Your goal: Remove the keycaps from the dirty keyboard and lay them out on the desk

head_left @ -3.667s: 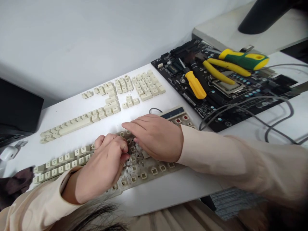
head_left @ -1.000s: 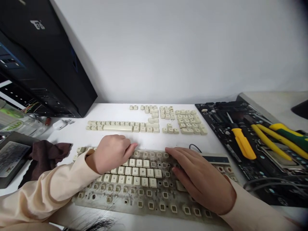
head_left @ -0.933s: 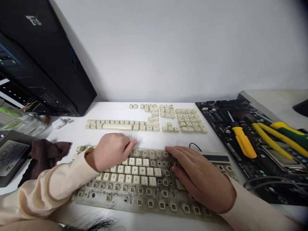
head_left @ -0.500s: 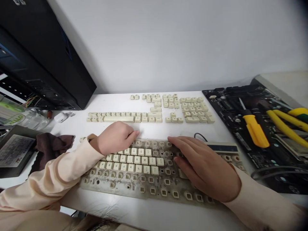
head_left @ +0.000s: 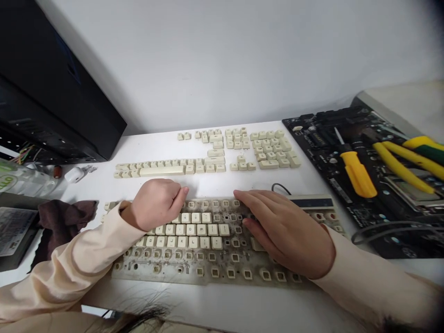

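Observation:
A dirty beige keyboard [head_left: 222, 275] lies across the front of the desk, many of its key sockets bare. Letter keycaps [head_left: 190, 230] still sit in rows at its middle. My left hand [head_left: 156, 203] is closed over the keyboard's upper left, fingers curled under and thumb pointing right; what the fingers grip, if anything, is hidden. On the keyboard's right part rests my right hand [head_left: 284, 231], open and palm down, fingers stretched toward the top edge. Behind the keyboard, loose keycaps [head_left: 274, 148] are laid out in groups, with a long space bar [head_left: 162, 170] among them.
At the right, a black circuit board [head_left: 322, 162] bears a yellow screwdriver [head_left: 360, 173] and yellow-handled pliers [head_left: 404, 169]. A black computer case [head_left: 62, 88] stands at the left, near a white earbud case [head_left: 74, 175] and a dark cloth [head_left: 65, 222].
The whole view has shifted slightly, so things appear further left. Both hands keep nearly the same pose and place on the keyboard.

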`<control>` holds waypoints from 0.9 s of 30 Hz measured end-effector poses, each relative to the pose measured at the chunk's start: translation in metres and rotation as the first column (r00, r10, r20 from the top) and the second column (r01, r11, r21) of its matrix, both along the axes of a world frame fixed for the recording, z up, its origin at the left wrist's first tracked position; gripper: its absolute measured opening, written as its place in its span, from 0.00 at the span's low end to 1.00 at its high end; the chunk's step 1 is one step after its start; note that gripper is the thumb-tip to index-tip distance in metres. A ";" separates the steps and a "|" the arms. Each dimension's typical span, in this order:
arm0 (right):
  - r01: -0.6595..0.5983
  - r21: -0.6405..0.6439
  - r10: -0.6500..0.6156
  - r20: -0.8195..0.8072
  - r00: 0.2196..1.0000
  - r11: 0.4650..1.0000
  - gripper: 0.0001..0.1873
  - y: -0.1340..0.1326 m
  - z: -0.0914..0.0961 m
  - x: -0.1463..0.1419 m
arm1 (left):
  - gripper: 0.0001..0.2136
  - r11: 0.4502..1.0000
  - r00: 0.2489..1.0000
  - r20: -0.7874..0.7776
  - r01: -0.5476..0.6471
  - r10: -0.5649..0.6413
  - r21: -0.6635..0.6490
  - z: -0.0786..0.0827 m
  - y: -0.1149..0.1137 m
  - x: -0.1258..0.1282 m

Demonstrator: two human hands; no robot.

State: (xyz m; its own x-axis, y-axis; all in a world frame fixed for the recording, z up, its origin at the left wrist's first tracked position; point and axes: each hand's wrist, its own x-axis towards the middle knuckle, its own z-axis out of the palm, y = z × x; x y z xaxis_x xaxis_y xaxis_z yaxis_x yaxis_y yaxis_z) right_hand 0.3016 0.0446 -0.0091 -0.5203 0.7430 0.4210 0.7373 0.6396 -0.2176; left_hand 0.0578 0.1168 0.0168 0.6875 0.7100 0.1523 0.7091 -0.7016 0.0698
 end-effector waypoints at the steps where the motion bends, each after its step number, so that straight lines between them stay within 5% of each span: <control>1: 0.004 0.000 -0.004 0.003 1.000 1.000 0.16 0.000 0.000 0.000 | 0.20 1.000 1.000 -0.009 0.004 -0.004 0.009 0.001 0.000 0.000; 12: 0.005 0.000 -0.005 0.008 1.000 1.000 0.16 -0.001 -0.001 -0.001 | 0.17 0.995 1.000 0.019 0.003 -0.005 0.096 0.004 -0.007 -0.004; 16: -0.008 0.003 0.008 0.006 1.000 1.000 0.16 -0.001 -0.002 0.000 | 0.18 0.995 0.985 0.140 -0.094 0.096 -0.016 0.010 -0.004 -0.004; 19: -0.015 -0.010 0.015 0.003 1.000 1.000 0.17 -0.001 -0.002 0.001 | 0.19 0.956 0.929 0.271 -0.196 0.253 -0.220 0.015 0.002 -0.005; 21: -0.017 -0.024 0.017 0.003 1.000 1.000 0.17 -0.001 -0.001 0.001 | 0.19 0.882 0.859 0.352 -0.209 0.373 -0.423 0.018 0.005 -0.005; 24: -0.020 -0.038 0.020 0.000 1.000 0.999 0.17 -0.001 0.000 0.001 | 0.19 0.658 0.689 0.442 -0.067 0.575 -0.750 0.023 0.008 -0.004; 27: -0.020 -0.033 0.019 -0.007 1.000 0.999 0.17 -0.001 0.000 0.001 | 0.19 0.467 0.577 0.439 0.110 0.689 -0.877 0.027 0.006 -0.001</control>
